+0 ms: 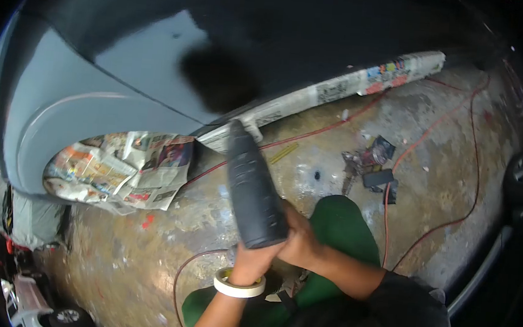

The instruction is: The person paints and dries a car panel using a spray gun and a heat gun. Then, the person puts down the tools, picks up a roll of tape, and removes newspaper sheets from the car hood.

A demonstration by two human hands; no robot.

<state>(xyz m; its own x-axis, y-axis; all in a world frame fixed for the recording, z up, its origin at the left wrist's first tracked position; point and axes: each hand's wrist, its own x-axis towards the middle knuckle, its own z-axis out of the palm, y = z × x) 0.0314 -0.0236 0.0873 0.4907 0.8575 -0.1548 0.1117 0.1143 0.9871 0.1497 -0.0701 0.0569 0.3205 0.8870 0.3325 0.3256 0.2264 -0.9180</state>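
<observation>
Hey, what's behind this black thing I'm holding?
Floor and a red hose show on both sides of the black thing, and newspaper around its far end. Whatever lies directly behind it, plus part of your left hand, is covered, so I can't tell.

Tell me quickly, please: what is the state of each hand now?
Left hand: appears closed, holding the dark elongated object; its fingers are hidden.
Right hand: against the object's lower side; whether closed cannot be told.
</observation>
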